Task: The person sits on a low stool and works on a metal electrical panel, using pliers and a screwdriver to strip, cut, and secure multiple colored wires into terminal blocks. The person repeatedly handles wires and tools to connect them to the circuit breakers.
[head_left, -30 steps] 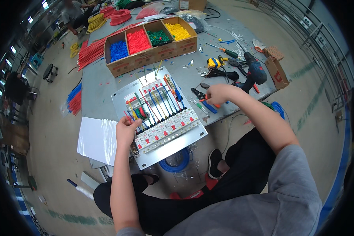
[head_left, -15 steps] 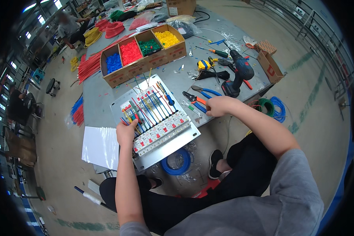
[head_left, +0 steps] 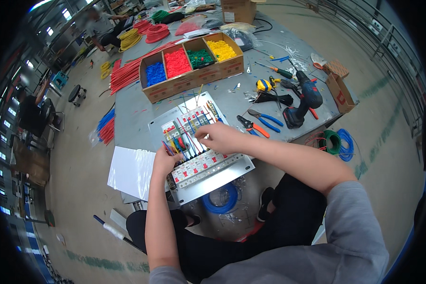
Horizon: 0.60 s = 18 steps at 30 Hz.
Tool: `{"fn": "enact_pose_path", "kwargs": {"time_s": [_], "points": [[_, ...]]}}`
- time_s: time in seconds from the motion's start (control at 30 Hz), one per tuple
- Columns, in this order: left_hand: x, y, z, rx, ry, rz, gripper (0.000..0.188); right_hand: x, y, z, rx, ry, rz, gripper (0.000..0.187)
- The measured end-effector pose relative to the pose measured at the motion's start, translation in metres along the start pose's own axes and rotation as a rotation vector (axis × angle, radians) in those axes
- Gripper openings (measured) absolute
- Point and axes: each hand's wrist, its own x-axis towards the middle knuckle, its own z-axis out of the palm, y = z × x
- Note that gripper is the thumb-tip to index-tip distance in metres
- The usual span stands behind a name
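Note:
A metal mounting plate (head_left: 208, 183) lies at the table's near edge, tilted in view. Across it runs a row of white circuit breakers (head_left: 204, 164) with red switches; blue, yellow and red wires (head_left: 187, 135) rise behind them toward a second row of breakers (head_left: 189, 119). My left hand (head_left: 165, 161) is closed round the wires at the left end of the row, its fingertips partly hidden. My right hand (head_left: 220, 137) hovers over the right-hand wires, fingers curved and apart, nothing visible in them. Beside it lie wire strippers (head_left: 253, 127) with orange and blue handles.
Behind the plate stands a cardboard box (head_left: 194, 75) divided into blue, red, green and yellow small parts. Blue-handled pliers (head_left: 266, 120), a cordless drill (head_left: 307, 99) and a tape measure (head_left: 264, 85) lie to the right. White sheets (head_left: 132, 173) overhang the left edge.
My right hand has left the wire strippers and moved left over the wires. My left hand stays at the left end of the breakers. The view has shifted slightly.

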Motion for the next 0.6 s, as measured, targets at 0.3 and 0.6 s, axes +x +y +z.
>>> {"fn": "enact_pose_path", "kwargs": {"time_s": [0.3,0.6], "points": [[-0.003,0.013,0.0,0.042,-0.034,-0.036,0.046,0.082,-0.008,0.072,-0.01,0.094,0.118,0.028],[-0.019,0.022,-0.008,0.118,-0.026,-0.068,0.042,0.073,-0.002,0.087,-0.127,0.221,-0.189,0.016]]}}
